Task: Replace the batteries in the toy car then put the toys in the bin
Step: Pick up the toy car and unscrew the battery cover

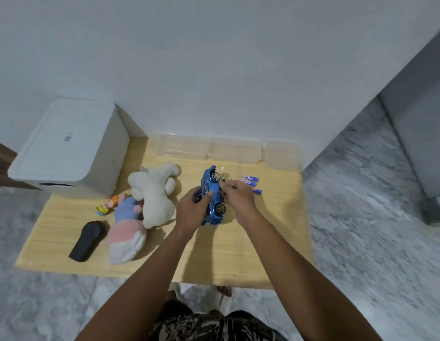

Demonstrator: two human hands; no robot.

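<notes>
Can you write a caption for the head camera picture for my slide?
Left hand grips the blue toy car on its side; right hand works at its underside.

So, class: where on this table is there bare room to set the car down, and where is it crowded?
Bare table lies at the near right, below the batteries, and between the remote and the bin. The left is crowded with plush toys; clear boxes line the far edge.

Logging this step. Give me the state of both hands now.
Left hand: closed, gripping the blue toy car.
Right hand: fingers curled at the car's underside; what it holds cannot be told.
</notes>
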